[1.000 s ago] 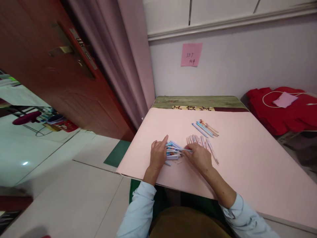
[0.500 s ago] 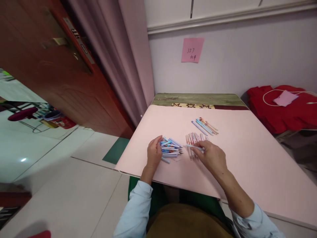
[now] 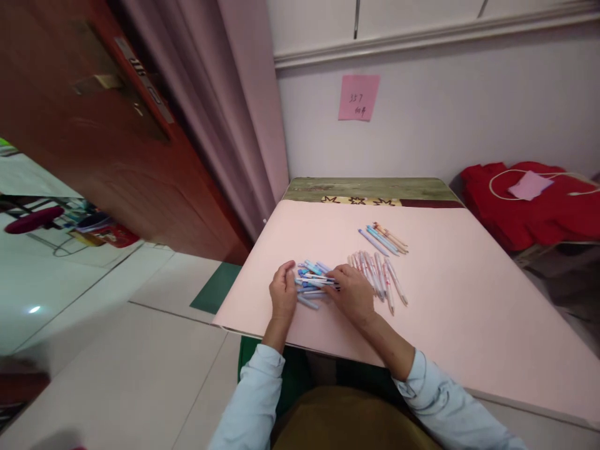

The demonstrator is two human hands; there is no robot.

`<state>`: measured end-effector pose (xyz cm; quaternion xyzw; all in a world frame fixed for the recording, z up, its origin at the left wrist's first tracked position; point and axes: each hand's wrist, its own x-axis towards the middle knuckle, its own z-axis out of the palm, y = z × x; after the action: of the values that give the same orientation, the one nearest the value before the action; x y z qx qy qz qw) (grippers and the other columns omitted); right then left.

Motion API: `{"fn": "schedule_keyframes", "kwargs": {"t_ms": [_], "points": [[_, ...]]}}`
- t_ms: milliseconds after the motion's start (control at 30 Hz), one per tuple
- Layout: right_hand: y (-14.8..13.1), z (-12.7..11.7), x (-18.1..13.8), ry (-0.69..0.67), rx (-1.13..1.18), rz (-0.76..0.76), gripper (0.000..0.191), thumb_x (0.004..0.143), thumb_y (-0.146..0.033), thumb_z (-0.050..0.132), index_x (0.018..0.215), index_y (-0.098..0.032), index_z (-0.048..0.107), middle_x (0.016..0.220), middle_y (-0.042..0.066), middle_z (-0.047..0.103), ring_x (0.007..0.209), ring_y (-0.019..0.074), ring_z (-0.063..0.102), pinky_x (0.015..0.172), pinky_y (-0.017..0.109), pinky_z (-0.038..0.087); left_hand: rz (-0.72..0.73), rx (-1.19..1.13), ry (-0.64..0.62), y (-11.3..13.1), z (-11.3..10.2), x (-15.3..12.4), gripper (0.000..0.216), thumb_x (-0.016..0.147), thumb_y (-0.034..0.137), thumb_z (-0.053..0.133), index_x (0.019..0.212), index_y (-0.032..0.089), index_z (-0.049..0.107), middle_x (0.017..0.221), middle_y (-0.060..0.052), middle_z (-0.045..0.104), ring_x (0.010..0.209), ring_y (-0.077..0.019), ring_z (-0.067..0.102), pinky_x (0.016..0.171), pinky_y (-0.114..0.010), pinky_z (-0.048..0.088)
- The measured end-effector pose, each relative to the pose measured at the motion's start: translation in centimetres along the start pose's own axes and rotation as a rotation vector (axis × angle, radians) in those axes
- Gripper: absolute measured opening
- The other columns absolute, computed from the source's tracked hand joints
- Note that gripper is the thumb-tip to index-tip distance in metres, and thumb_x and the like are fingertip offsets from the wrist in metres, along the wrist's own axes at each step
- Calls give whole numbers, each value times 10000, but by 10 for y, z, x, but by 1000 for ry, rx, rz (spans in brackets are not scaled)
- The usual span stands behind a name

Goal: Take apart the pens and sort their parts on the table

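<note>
A loose pile of blue and white pens and slim pen parts (image 3: pixel 310 282) lies between my two hands, dark tips pointing right. My left hand (image 3: pixel 283 294) is cupped against the pile's left end, fingers curved and apart from the thumb. At the right end, my right hand (image 3: pixel 352 295) has thumb and fingers closed around the tips of several pens, partly hiding them. Just beyond that hand, clear pens with reddish marks (image 3: pixel 382 275) lie side by side, partly covered by it.
Farther back lies a small group of blue and tan pens (image 3: pixel 385 239). Pink paper (image 3: pixel 450 300) covers the table. A red cloth (image 3: pixel 497 212) with a white cable is at the right, a wooden door (image 3: pixel 154 175) at the left, and a pink note (image 3: pixel 359 97) on the wall.
My right hand has moved left from the clear pens to the pile's right end. The single light-blue pen it held no longer shows apart. My left hand stays beside the pile.
</note>
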<state>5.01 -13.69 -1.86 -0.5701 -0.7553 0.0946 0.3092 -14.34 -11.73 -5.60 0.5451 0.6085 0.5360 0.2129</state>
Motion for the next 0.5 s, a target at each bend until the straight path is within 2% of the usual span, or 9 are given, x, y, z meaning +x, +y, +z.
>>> {"fn": "schedule_keyframes", "kwargs": {"t_ms": [133,333,400,500], "points": [[27,-29,4,25,31,127,177,879,-392,621,951,-268,725,965,18,695,850,174,625,732,279,412,-10,23,-14,-1,0,2,333,918,340,462,1141,191,660,1153,-88,694,1084,-228,636,982,-396,482],[98,-81,39,23,-173,564,220,864,-396,558,865,-266,736,820,31,721,766,205,621,617,284,351,-22,38,-14,4,-2,5,335,913,348,455,1119,191,667,1141,-84,699,1076,-233,636,978,-388,476],[113,-90,46,-2,-211,620,218,845,-397,567,854,-254,732,798,39,719,757,210,619,594,282,334,-19,48,-7,6,-3,5,334,911,350,457,1114,188,668,1140,-84,699,1079,-234,634,986,-388,468],[120,-96,43,-76,-207,608,236,825,-408,567,774,-229,712,737,42,702,706,193,607,570,272,325,-40,40,25,7,-4,4,331,911,348,457,1109,187,668,1137,-84,701,1073,-232,633,981,-383,468]]}}
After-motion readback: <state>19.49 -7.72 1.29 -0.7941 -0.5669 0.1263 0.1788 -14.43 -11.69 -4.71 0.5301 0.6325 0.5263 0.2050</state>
